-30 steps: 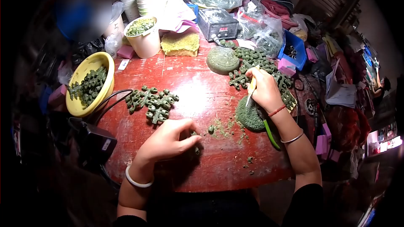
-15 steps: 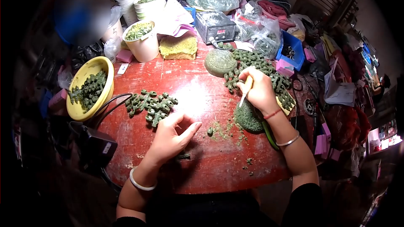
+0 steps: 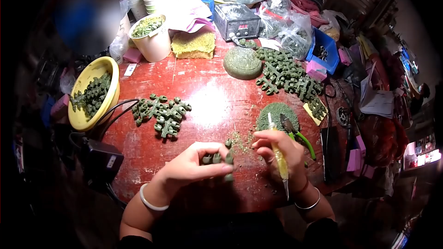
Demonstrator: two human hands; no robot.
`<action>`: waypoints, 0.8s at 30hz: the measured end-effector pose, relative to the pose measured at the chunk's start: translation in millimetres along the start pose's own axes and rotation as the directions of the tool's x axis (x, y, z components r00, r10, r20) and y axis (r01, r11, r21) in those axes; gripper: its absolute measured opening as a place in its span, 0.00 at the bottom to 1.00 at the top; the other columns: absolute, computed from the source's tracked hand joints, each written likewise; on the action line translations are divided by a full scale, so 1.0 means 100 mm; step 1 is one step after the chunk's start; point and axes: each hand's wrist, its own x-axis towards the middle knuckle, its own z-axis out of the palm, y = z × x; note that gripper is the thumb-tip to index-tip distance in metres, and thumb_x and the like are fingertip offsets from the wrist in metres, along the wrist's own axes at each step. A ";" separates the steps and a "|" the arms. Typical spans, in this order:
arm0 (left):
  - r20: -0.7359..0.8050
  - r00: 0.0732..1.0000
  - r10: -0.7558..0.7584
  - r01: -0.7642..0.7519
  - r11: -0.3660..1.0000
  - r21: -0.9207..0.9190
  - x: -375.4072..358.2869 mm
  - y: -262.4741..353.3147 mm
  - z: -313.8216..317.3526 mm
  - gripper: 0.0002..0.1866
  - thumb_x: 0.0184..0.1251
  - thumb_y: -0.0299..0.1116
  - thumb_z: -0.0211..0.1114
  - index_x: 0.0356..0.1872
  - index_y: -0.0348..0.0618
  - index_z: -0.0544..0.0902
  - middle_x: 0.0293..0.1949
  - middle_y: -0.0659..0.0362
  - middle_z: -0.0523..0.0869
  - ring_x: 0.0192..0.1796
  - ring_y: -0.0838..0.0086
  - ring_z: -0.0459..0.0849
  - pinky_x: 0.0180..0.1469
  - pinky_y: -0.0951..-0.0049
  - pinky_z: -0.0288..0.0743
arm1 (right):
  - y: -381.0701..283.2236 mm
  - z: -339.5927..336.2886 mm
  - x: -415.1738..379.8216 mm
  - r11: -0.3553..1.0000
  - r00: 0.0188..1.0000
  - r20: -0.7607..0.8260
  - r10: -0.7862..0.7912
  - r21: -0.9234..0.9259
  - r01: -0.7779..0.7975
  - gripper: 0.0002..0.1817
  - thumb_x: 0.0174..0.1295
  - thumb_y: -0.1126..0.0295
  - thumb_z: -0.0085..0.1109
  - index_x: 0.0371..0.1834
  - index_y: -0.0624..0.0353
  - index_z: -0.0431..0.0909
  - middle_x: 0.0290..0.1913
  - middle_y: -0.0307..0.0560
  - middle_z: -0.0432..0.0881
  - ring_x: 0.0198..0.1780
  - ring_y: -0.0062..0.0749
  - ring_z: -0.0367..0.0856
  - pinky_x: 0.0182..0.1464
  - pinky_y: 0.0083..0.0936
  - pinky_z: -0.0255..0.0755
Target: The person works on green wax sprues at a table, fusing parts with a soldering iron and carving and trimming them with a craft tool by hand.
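My left hand [image 3: 191, 162] pinches a branching cluster of small green wax-like pieces [image 3: 217, 158] between thumb and fingers, just above the table. Across from it, my right hand [image 3: 287, 154] grips a yellow-handled carving tool [image 3: 279, 162], which has a thin tip at each end. The tool lies steeply across the palm and is not touching the cluster. Beyond my right hand is a round, rough green pad [image 3: 278, 110], with green-handled pliers [image 3: 295, 133] resting against it. Green crumbs [image 3: 241, 143] are scattered between my hands.
Similar green clusters lie at left [image 3: 162, 114] and in a large pile [image 3: 288, 74] at right. A yellow basin [image 3: 116, 93] stands left, near a black cable. White buckets [image 3: 156, 46], a sponge [image 3: 194, 46], a control box [image 3: 236, 22] and a blue bin [image 3: 333, 65] line the back.
My left hand now holds a green cluster; before, its fingers were apart with nothing in them. My right hand has drawn back from the pile toward me, turning the tool, which uncovers the pad and pliers.
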 end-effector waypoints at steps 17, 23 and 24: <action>0.235 0.792 0.563 -0.481 0.813 -0.327 -0.14 0.20 -0.46 0.10 0.65 0.31 0.69 0.37 0.32 0.82 0.29 0.54 0.84 0.25 0.73 0.81 0.24 0.75 0.74 | -0.07 0.46 -0.05 0.919 0.833 0.421 -0.359 0.001 0.395 0.14 0.63 0.69 0.63 0.51 0.57 0.80 0.53 0.47 0.83 0.61 0.44 0.79 0.61 0.39 0.77; 0.035 0.855 0.517 -0.449 0.773 -0.448 -0.13 0.20 -0.38 0.16 0.68 0.39 0.68 0.35 0.35 0.76 0.23 0.58 0.76 0.18 0.80 0.68 0.19 0.78 0.59 | -0.03 0.95 -0.08 0.753 0.685 0.495 -0.535 -0.088 0.652 0.17 0.61 0.67 0.55 0.54 0.55 0.79 0.61 0.48 0.77 0.67 0.51 0.72 0.60 0.42 0.73; 0.051 0.877 0.478 -0.414 0.805 -0.425 -0.11 0.17 -0.36 0.16 0.67 0.38 0.68 0.34 0.34 0.76 0.24 0.57 0.76 0.19 0.79 0.69 0.20 0.78 0.60 | -0.02 0.96 -0.07 0.753 0.685 0.489 -0.540 -0.083 0.653 0.17 0.61 0.66 0.55 0.53 0.54 0.79 0.60 0.48 0.77 0.64 0.50 0.74 0.59 0.40 0.73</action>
